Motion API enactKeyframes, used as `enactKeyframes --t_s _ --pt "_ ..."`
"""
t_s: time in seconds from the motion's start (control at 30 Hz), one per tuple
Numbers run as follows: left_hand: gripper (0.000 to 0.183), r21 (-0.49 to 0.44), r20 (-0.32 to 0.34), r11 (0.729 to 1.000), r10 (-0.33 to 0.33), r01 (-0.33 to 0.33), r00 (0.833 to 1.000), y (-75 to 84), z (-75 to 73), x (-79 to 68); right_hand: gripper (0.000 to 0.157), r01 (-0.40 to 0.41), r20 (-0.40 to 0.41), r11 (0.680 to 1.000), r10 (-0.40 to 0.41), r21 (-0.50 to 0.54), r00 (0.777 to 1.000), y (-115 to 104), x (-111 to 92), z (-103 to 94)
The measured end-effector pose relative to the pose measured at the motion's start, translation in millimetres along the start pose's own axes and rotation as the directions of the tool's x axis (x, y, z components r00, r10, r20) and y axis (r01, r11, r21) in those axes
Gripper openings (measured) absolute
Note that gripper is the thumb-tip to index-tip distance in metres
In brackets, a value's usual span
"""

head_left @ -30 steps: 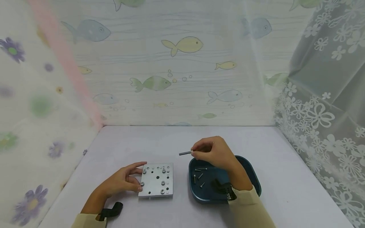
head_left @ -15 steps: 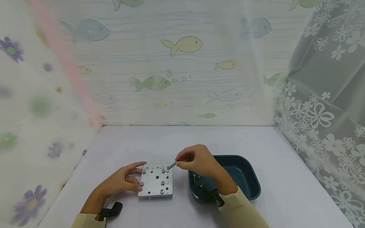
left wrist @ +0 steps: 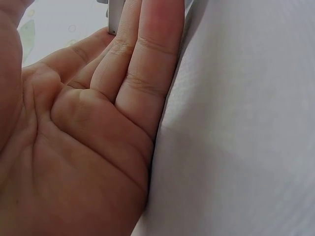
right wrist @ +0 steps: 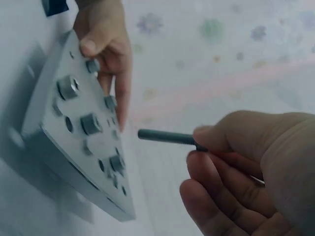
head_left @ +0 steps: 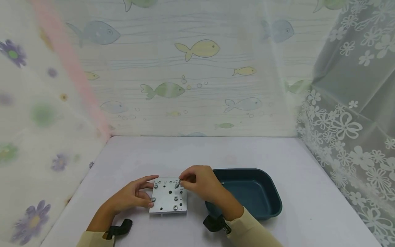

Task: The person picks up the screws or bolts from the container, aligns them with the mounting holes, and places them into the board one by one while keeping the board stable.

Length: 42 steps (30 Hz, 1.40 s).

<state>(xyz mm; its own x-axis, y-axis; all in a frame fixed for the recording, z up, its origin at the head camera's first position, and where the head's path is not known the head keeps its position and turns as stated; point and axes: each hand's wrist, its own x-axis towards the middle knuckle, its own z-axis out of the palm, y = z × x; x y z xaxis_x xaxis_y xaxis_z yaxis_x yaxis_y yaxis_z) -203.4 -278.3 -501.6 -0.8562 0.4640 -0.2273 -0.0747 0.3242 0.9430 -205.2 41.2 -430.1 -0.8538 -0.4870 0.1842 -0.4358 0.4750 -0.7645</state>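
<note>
A square silver metal plate (head_left: pixel 165 201) with several holes lies on the white table. Several socket-head bolts (right wrist: pixel 91 124) stand in it, their heads proud of its face. My left hand (head_left: pixel 131 195) grips the plate's left side, thumb on the near part and fingers toward the far corner. My right hand (head_left: pixel 200 181) pinches a slim grey metal rod (right wrist: pixel 165 137) between thumb and index finger. Fine ridges show on the rod near the fingertips. In the right wrist view, the rod's free end points at the plate and stands apart from it. The left wrist view shows mostly palm (left wrist: pixel 83 142).
A dark blue tray (head_left: pixel 277 197) stands right of the plate, partly behind my right forearm. Small screws in its left part are mostly hidden by that arm. Black straps with cameras (head_left: pixel 214 223) sit on both wrists. Patterned curtains (head_left: pixel 197 113) hang behind and beside the table.
My right hand has carried the rod from above the tray leftward and nearer, to over the plate's far right part. The left hand and plate have stayed put.
</note>
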Motion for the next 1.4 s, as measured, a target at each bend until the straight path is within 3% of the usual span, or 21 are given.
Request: enactKeyframes --t_s 0.27,0.73,1.4 --pt "0.102 -0.004 0.011 1.000 0.010 -0.010 1.000 0.6 0.1 0.5 0.012 -0.007 -0.049 0.999 0.006 -0.035 0.999 -7 0 17.1" --pt "0.103 -0.009 0.015 1.000 0.009 -0.009 1.000 1.3 0.1 0.0 0.014 0.039 -0.043 0.984 -0.048 -0.176 0.998 -11 -1 39.9" --pt "0.101 -0.015 0.026 1.000 0.024 -0.024 0.999 -1.4 -1.8 -0.2 0.013 -0.016 -0.167 0.956 -0.035 -0.293 0.985 -16 -7 70.2"
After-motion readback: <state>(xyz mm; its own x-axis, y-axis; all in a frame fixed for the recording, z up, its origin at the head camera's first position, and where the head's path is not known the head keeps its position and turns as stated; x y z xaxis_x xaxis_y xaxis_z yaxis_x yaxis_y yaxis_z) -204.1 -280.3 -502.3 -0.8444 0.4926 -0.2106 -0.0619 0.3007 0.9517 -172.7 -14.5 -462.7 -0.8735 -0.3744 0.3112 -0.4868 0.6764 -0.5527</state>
